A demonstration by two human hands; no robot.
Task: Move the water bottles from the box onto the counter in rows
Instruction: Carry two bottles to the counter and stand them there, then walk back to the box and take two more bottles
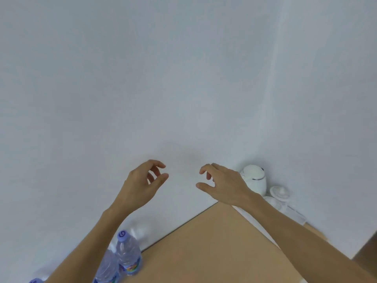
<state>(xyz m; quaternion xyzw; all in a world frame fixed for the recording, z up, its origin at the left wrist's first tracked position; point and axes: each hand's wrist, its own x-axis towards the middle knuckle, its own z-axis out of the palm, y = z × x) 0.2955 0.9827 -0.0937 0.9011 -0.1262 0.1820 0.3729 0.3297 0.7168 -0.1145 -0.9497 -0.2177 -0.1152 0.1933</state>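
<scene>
A plain white wall (183, 68) fills most of the head view, meeting a tan, smooth worktop (214, 252) along a dark seam low in the frame. The box named in the task is not in view.

Two bare forearms reach up from the lower corners. The left hand (142, 184) and the right hand (222, 184) hang in front of the wall, apart from each other, above the worktop. The fingers of both hands are loosely curled and hold nothing.

A white rounded kettle with a chrome band (255, 178) stands in the far right corner, with a white domed lid-like item (279, 193) just beside it.

Clear plastic water bottles with purple caps (127, 254) stand upright at the lower left, touching or nearly touching, partly hidden by the left forearm. Another purple cap (35, 280) shows at the bottom edge.

Judged step: between placements, with both hands free and some bottles already set down. The next move calls for returning to the box, gripping bottles by the body, and setting them upright beside the standing ones to continue the row.
</scene>
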